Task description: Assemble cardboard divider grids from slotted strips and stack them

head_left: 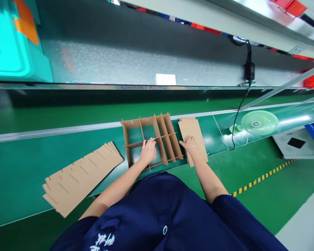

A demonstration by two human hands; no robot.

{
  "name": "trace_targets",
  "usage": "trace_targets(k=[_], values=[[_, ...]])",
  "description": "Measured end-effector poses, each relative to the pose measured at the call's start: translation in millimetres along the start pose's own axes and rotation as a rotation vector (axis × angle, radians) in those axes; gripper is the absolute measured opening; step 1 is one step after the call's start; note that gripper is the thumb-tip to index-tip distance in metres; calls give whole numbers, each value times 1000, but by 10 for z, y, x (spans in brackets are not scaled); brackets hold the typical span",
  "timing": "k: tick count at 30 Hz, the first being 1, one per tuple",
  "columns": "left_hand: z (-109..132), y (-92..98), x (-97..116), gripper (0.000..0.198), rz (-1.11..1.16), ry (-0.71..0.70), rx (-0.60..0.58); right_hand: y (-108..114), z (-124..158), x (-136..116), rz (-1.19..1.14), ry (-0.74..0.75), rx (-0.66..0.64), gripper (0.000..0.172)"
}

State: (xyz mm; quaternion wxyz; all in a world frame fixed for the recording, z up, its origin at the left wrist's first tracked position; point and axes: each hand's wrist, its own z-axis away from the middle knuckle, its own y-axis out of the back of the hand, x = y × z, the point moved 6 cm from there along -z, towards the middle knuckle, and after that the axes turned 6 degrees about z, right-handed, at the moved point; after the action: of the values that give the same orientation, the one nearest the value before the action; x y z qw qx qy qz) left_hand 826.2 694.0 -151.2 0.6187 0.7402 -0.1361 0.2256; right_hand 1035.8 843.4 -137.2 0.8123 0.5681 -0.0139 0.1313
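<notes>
A cardboard divider grid (136, 143) of crossed, slotted strips stands on the green bench in front of me, its cells larger at left and narrower at right. My left hand (148, 151) is over the grid, its fingers closed on the middle cross strip. To the right, a stack of flat cardboard pieces (194, 129) lies on the bench. My right hand (190, 143) rests on this stack with the thumb spread toward the grid. Left of the grid, several long slotted cardboard strips (85, 174) lie fanned out, reaching past the bench's front edge.
A metal shelf (107, 59) runs above the back of the bench and carries a turquoise bin (13, 45) and a small white box (165, 79). A black cable (237, 118) hangs at right, near a green fan (260, 122). Yellow-black tape (263, 177) marks the floor.
</notes>
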Motion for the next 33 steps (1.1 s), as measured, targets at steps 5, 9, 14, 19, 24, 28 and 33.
trace_targets(k=[5,9,14,19,24,28,33], values=[[12,-17,42,36,-2,-11,0,-291,354,125,89,158,-22,54],[9,85,-42,37,22,-25,10,224,435,497,-25,7,-3,50],[-200,382,-473,44,-19,118,90,1187,508,806,-256,43,217,42],[-421,331,-705,51,-82,177,16,1307,565,-253,-423,350,148,34],[-440,229,-704,53,-85,171,18,1029,542,-1095,-135,340,33,33],[-428,228,-707,54,-71,164,35,1048,619,-1173,-3,354,4,29],[-429,231,-695,54,-47,147,39,1070,656,-1437,91,364,-19,26]])
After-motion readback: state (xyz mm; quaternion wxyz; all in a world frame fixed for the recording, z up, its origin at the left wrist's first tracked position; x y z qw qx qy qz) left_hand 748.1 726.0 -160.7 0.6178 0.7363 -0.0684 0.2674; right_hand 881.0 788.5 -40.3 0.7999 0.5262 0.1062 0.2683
